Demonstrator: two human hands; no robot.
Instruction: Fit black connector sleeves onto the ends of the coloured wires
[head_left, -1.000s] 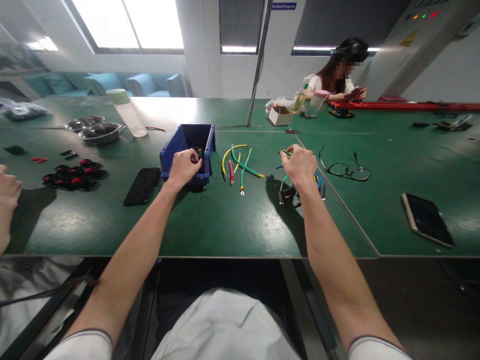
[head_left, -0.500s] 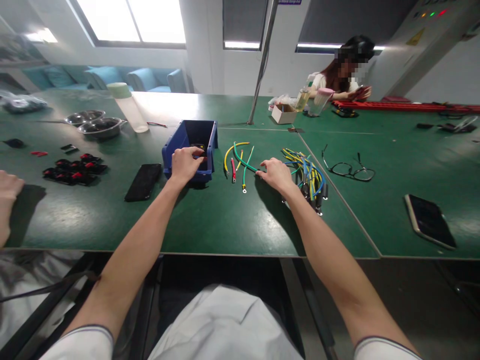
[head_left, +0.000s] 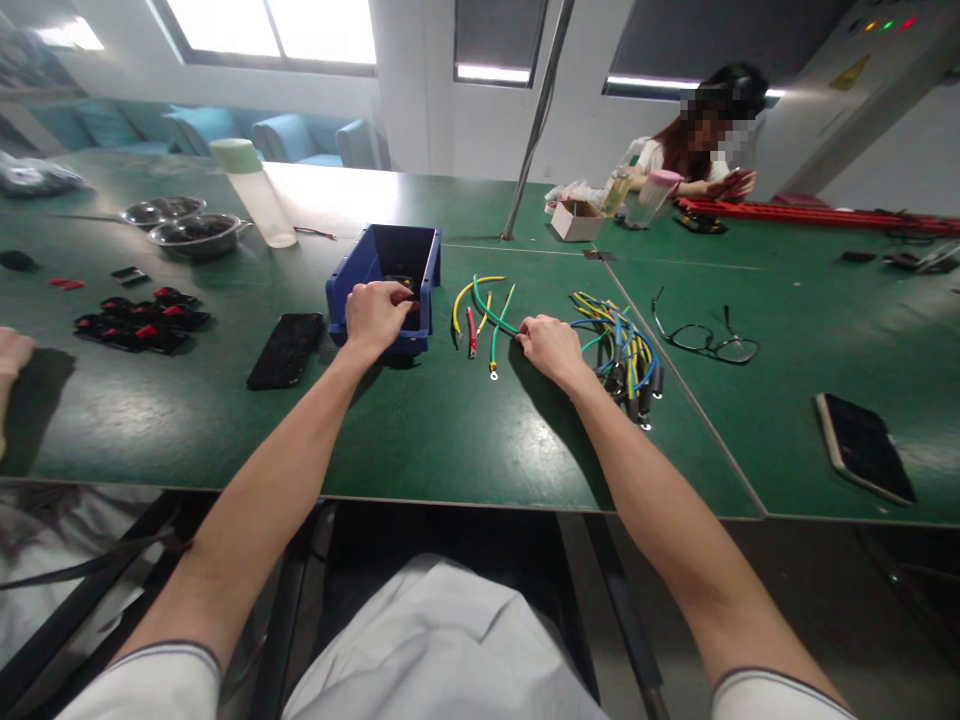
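Note:
My left hand [head_left: 377,312] reaches over the front of a blue plastic bin [head_left: 352,290]. Its thumb and fingertips are pinched together inside; whatever they hold is too small to make out. A few dark and yellow bits show in the bin behind the fingers. Over to the right, my right hand [head_left: 551,345] rests on the table with its fingers closed on the end of a green wire [head_left: 491,312]. Around that wire lie a yellow wire [head_left: 457,305], a short red wire [head_left: 472,335] and another green wire with a ring terminal [head_left: 493,362].
Right of my right hand lies a bundle of yellow, blue and green wires [head_left: 637,350]. Glasses [head_left: 709,342] and a phone [head_left: 862,447] are farther right. Left of the bin are a black phone [head_left: 286,350], black-and-red parts [head_left: 142,320] and a bottle [head_left: 259,200]. Another person's hand [head_left: 13,352] shows at the left edge.
The whole view has shifted slightly. My left fingers have drawn a little closer together in the bin. My right hand stays on the green wire, and the neighbour's hand is farther out of view.

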